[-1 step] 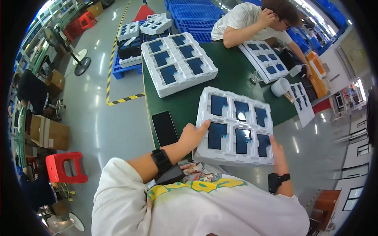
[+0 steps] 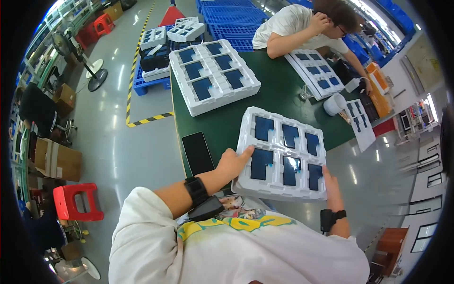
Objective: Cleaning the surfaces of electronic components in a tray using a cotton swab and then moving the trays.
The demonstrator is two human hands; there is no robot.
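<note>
A white moulded plastic tray [image 2: 278, 189] is held in front of me at the near edge of the green table. Several dark, flat screen-like panels [image 2: 261, 164] lie in its pockets, some of them glinting. My left hand [image 2: 231, 163] grips the tray's left edge, its thumb on the top rim. At the right edge my right hand [image 2: 332, 186] is closed on the tray, a fingertip beside the lower right panel. The undersides of both hands' grips are hidden. A black phone [image 2: 198, 154] lies on the table near my left hand.
A stack of similar white trays [image 2: 189, 106] stands on the green table [image 2: 279, 71]. Across it, a co-worker [image 2: 288, 35] leans near another tray [image 2: 314, 71] and a white cup [image 2: 335, 103]. A red stool [image 2: 78, 201] and a fan [image 2: 97, 78] stand on the floor at left.
The held tray has tilted and shifted very slightly, with both hands still on it. The whole view has moved a little.
</note>
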